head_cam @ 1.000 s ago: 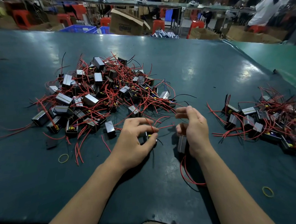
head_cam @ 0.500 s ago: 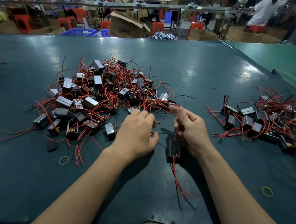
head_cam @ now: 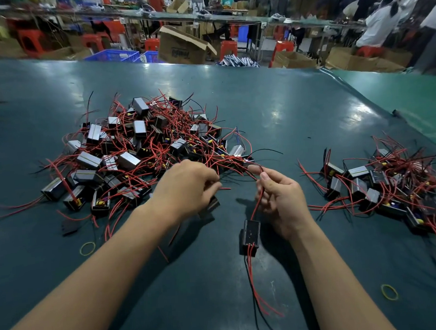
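Nearest to us a loose yellow rubber band [head_cam: 389, 292] lies on the dark green desk [head_cam: 298, 124], probably kept within reach for bundling. Just ahead, the small black rectangular plastic module [head_cam: 250, 235] lies on the desk between our forearms, its red and black leads trailing back toward us. A second yellow rubber band [head_cam: 87, 248] lies off to the left.

One thin red wire [head_cam: 256, 206] rises from the module's far end into our right hand [head_cam: 277, 199], where thumb and forefinger pinch it. We judge that this grip serves to draw the lead straight and free of the tangle, not to lift the module. Our left hand [head_cam: 187, 189] sits a little farther on, fingers curled round a second black module [head_cam: 212, 203]. Only a corner of it shows beneath them, and the hand seems to steady it at the heap's edge.

Beyond the hands spreads the big heap of black and silver modules with tangled red wires [head_cam: 139, 146], seemingly the unsorted stock. The smaller heap of like modules [head_cam: 376, 183] to the right looks like the finished side. Past the desk's far edge stand a brown cardboard box [head_cam: 181, 48] and blue plastic crates [head_cam: 113, 55].
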`<state>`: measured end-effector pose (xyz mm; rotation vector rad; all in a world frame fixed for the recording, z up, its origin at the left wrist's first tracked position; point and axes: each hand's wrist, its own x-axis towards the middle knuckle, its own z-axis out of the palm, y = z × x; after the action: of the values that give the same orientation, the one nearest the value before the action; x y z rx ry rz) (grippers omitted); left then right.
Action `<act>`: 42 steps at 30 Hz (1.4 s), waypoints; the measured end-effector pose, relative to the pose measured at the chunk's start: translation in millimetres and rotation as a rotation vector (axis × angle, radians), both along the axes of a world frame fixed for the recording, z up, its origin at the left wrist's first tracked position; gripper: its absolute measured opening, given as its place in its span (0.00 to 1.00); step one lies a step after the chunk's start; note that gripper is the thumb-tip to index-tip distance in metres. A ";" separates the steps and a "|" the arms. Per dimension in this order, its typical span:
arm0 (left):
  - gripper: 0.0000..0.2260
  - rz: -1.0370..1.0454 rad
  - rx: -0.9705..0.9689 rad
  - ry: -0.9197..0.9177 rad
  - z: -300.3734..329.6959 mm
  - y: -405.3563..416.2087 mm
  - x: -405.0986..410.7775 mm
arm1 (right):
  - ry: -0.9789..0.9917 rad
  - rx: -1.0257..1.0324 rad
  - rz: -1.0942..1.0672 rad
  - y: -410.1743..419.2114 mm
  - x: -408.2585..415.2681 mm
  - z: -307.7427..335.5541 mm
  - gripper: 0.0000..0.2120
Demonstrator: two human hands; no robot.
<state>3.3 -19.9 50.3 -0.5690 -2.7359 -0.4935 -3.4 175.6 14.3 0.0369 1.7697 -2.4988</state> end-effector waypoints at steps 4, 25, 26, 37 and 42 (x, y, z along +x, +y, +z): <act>0.08 0.193 0.037 0.008 4.6 11.0 -2.4 | -0.013 0.003 0.064 -4.3 1.5 -1.2 0.12; 0.07 0.158 0.178 0.335 -25.1 18.7 20.6 | 0.311 0.553 -0.246 -20.4 -1.6 -17.8 0.09; 0.08 0.198 0.164 0.266 -15.8 20.2 19.7 | 0.330 0.561 -0.271 -21.0 -2.0 -18.3 0.08; 0.07 0.167 0.332 -0.257 -13.5 29.9 3.4 | 0.315 0.530 -0.302 -19.9 -0.9 -20.6 0.05; 0.02 0.039 0.883 -0.268 -37.8 15.9 8.6 | 0.369 0.552 -0.281 -26.0 3.6 -19.9 0.07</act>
<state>12.0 -4.0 12.5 -0.2159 -2.3745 -1.7222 0.2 149.6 -5.5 -0.1644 2.7338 -2.1931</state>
